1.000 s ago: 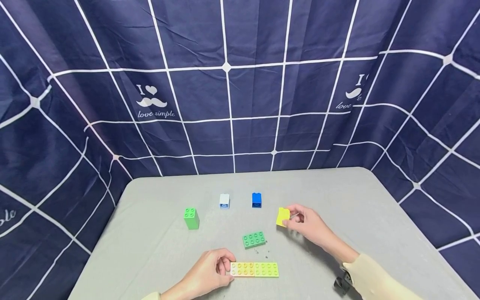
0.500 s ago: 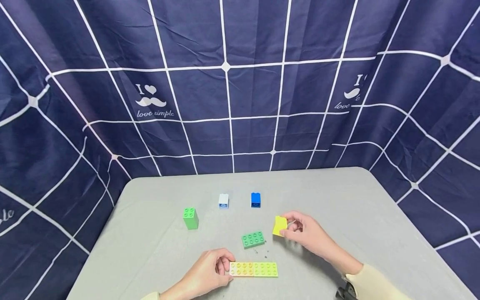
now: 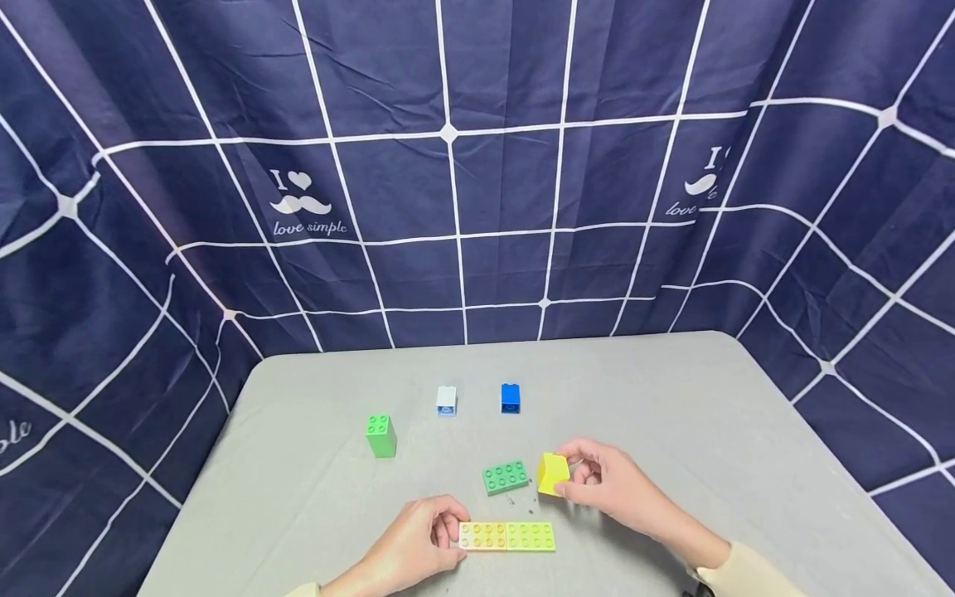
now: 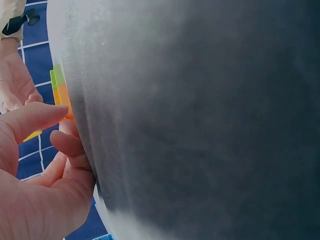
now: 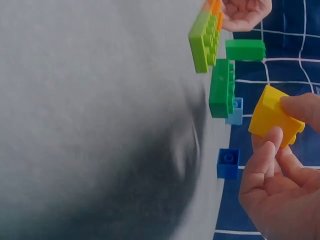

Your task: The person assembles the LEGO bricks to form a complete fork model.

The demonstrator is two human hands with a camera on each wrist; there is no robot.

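Observation:
My left hand [image 3: 415, 541] pinches the left end of an orange toy building brick [image 3: 483, 537], thumb on the near side and fingers on the far side. A lime green brick [image 3: 530, 537] lies end to end with it on the grey table. My right hand [image 3: 622, 485] holds a yellow brick [image 3: 553, 475] between thumb and fingers, tilted and above the table. In the right wrist view the studs of this yellow brick [image 5: 272, 115] point away to the lower right. Just left of it lies a green eight-stud brick [image 3: 505, 478], studs up.
Farther back, a tall green brick [image 3: 381, 436] stands at the left. A pale blue brick [image 3: 446, 401] and a dark blue brick [image 3: 511, 398] lie with hollow ends facing me. Dark specks dot the table [image 3: 298, 514]. A navy curtain [image 3: 500, 182] surrounds its back and sides.
My right hand has brought the yellow brick nearer to me and slightly left, beside the green eight-stud brick, tilting it. The left hand stays on the orange brick.

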